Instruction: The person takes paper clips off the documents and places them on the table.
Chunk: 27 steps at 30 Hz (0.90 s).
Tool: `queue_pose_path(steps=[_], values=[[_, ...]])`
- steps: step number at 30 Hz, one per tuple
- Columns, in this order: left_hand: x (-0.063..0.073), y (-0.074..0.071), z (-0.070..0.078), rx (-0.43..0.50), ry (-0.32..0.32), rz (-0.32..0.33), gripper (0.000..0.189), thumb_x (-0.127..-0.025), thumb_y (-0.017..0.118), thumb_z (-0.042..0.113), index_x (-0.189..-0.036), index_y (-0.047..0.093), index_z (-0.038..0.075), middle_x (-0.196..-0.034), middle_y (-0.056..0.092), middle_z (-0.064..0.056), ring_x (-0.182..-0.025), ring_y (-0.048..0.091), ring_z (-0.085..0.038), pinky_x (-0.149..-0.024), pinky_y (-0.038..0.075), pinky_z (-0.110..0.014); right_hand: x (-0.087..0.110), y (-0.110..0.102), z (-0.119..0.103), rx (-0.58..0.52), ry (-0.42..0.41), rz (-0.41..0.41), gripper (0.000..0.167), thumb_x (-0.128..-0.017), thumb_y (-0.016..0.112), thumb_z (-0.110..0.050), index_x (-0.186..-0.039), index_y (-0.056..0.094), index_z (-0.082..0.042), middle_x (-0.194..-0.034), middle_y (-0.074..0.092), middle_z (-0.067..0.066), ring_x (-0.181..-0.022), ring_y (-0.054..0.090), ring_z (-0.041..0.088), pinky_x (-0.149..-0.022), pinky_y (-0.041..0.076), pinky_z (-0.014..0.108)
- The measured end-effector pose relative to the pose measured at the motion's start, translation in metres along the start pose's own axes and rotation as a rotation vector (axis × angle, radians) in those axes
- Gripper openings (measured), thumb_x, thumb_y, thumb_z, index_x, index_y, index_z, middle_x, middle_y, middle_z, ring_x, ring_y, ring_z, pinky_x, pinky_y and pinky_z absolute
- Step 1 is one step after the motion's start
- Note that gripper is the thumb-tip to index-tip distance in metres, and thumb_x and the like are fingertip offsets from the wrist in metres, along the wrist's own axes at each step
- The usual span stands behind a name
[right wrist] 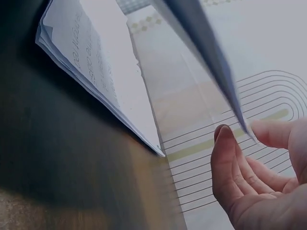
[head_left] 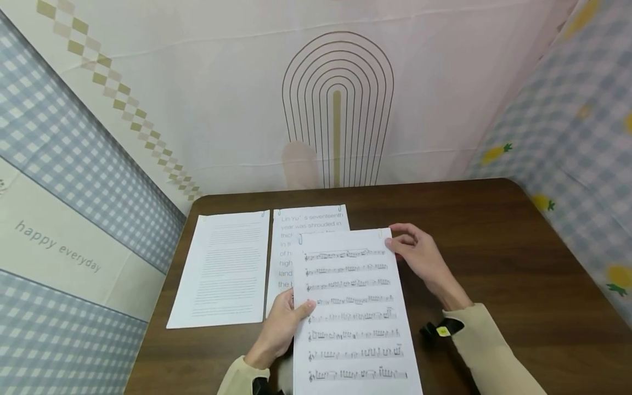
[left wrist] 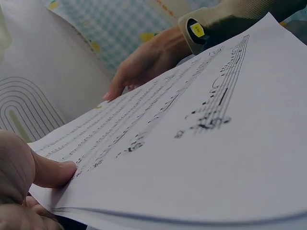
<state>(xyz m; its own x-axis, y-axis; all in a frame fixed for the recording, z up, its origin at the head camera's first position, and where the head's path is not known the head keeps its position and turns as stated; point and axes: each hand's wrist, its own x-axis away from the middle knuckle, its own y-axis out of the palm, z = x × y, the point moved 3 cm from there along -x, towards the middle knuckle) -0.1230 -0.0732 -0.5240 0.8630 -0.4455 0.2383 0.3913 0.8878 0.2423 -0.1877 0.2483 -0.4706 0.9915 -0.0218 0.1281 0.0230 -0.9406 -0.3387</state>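
Printed sheet music (head_left: 353,312), several pages thick in the left wrist view, is held up over the table, tilted. My left hand (head_left: 281,323) grips its left edge, the thumb (left wrist: 55,173) lying on the printed face. At the upper right corner is my right hand (head_left: 419,255); in the right wrist view its thumb (right wrist: 271,133) touches the paper's corner and the curled fingers are on the other side, close to the sheet. A paper clip (head_left: 300,239) sits at the music's top left, a yellowish clip (head_left: 380,233) at its top right.
Left on the brown table (head_left: 494,263) lies a text-printed stack (head_left: 232,269) with clips at its top. Beside it, a large-print text stack (head_left: 311,216) is partly covered by the music. A patterned white cloth (head_left: 222,109) hangs behind; checked cloth (head_left: 568,137) hangs right.
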Motion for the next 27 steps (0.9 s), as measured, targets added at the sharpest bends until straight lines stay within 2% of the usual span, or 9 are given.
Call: queue_pose_path(steps=[4,8,12,27], values=[[-0.001,0.001,-0.002,-0.012,0.006,0.007,0.041,-0.109,0.054,0.001,-0.149,0.049,-0.011,-0.136,0.073,-0.028,-0.104,0.084,-0.022,-0.094,0.067,-0.040,-0.005,0.002,-0.002,0.013,-0.038,0.000,0.044,-0.108,0.071,-0.024,-0.148,0.060,-0.007,-0.115,0.078,0.016,-0.091,0.077,0.011,-0.092,0.057,0.027],[-0.001,0.001,-0.004,-0.009,-0.006,0.012,0.041,-0.109,0.053,-0.001,-0.149,0.050,-0.009,-0.135,0.075,-0.026,-0.102,0.084,-0.021,-0.093,0.067,-0.041,-0.009,0.005,-0.002,-0.026,-0.057,-0.012,0.037,-0.108,0.070,-0.019,-0.140,0.065,-0.003,-0.112,0.076,0.018,-0.086,0.078,0.012,-0.081,0.061,0.026],[-0.001,0.001,-0.006,-0.008,-0.017,0.007,0.041,-0.109,0.053,0.000,-0.149,0.051,-0.008,-0.134,0.076,-0.025,-0.101,0.084,-0.022,-0.092,0.068,-0.042,-0.011,0.006,0.000,-0.058,-0.067,-0.034,0.037,-0.107,0.070,-0.015,-0.140,0.064,0.002,-0.111,0.075,0.019,-0.083,0.078,0.012,-0.073,0.063,0.027],[0.000,0.002,-0.007,-0.038,-0.011,-0.003,0.040,-0.109,0.055,0.000,-0.148,0.055,-0.008,-0.135,0.075,-0.026,-0.102,0.084,-0.023,-0.091,0.067,-0.040,-0.013,0.005,0.006,-0.047,-0.114,-0.048,0.029,-0.106,0.070,-0.011,-0.132,0.068,0.002,-0.109,0.073,0.022,-0.080,0.076,0.012,-0.069,0.063,0.026]])
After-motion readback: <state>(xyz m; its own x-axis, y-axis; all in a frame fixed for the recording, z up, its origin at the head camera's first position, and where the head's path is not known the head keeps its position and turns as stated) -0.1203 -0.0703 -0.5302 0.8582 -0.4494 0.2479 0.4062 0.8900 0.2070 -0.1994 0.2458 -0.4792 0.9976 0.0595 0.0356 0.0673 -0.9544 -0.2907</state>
